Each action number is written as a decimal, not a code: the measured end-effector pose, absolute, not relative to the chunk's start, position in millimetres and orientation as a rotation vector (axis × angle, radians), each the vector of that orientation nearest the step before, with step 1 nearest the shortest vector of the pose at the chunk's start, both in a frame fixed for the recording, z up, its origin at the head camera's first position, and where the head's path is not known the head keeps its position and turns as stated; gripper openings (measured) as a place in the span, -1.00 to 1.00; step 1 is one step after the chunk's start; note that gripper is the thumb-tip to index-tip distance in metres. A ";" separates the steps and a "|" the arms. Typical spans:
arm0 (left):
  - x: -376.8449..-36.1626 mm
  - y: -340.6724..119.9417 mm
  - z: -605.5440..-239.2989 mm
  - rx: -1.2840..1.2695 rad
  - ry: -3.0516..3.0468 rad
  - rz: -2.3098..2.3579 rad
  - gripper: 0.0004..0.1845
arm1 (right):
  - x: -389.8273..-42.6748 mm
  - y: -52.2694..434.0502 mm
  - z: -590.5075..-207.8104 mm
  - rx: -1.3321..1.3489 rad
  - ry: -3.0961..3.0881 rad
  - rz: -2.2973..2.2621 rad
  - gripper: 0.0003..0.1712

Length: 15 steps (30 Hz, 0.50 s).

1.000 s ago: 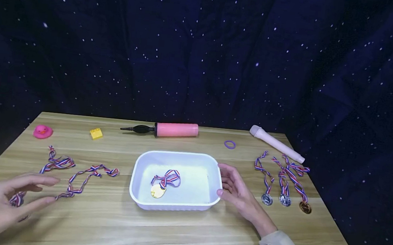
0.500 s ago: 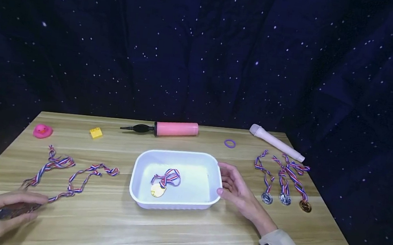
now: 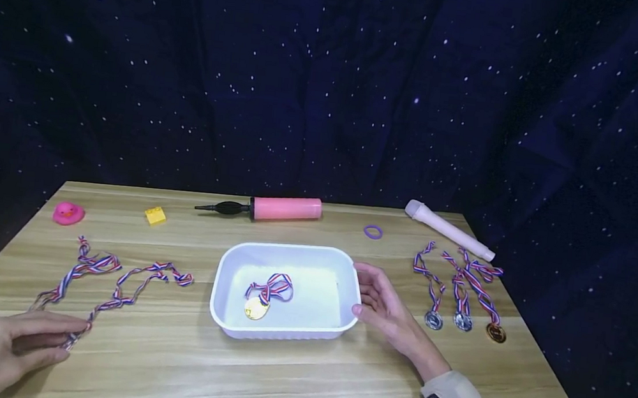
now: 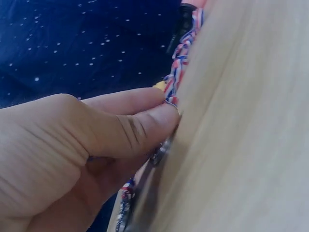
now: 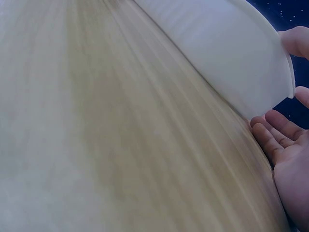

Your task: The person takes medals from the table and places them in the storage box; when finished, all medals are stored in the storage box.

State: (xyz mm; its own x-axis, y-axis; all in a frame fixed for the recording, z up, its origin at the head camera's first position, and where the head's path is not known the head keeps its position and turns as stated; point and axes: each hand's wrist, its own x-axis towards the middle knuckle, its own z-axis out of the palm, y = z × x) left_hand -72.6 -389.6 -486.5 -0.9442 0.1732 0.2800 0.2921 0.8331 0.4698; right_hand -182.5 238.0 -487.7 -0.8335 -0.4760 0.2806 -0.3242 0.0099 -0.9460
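At the near left of the table, my left hand (image 3: 7, 348) pinches a medal by the spot where its striped ribbon (image 3: 121, 300) joins it, thumb against forefinger. Most of the disc is hidden by the fingers; a dark metallic edge (image 4: 161, 151) shows under the thumb in the left wrist view. A second striped ribbon (image 3: 65, 280) lies just beyond this hand. My right hand (image 3: 383, 308) holds the right end of a white plastic tub (image 3: 277, 334), thumb at the rim and fingers along the side. Inside the tub lies a gold medal (image 3: 256, 309) with its ribbon.
Two silver medals (image 3: 433, 319) and a bronze medal (image 3: 496, 332) lie at the right with ribbons. Along the back are a pink rubber duck (image 3: 68, 214), yellow toy brick (image 3: 155, 216), pink balloon pump (image 3: 286, 209), purple ring (image 3: 373, 232) and pale toy microphone (image 3: 451, 231).
My left hand has come down onto the medal, taken it between thumb and forefinger, and shifted it slightly right. The right hand and the tub stay in place.
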 end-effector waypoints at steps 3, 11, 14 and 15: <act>-74.4 -388.3 -489.5 -0.441 -2.683 -0.740 -0.39 | -182.1 237.4 -488.4 -0.847 2.136 -1.957 -0.13; -75.5 -379.4 -490.3 -0.362 -2.725 -0.751 -0.46 | -181.3 238.1 -488.3 -0.855 2.134 -1.955 -0.14; -75.8 -375.0 -488.6 -0.327 -2.749 -0.765 -0.48 | -181.9 238.8 -487.3 -0.853 2.142 -1.949 -0.14; -76.0 -373.9 -488.6 -0.331 -2.747 -0.776 -0.49 | -182.0 238.8 -486.9 -0.849 2.144 -1.948 -0.14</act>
State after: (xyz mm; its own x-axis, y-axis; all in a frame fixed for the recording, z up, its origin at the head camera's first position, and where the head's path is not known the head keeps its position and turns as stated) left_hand -76.0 -373.9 -488.6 -0.9383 0.1447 0.3142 0.2877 0.8309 0.4763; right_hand -182.0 238.8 -486.9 -0.8348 -0.4772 0.2747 -0.3190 0.0124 -0.9477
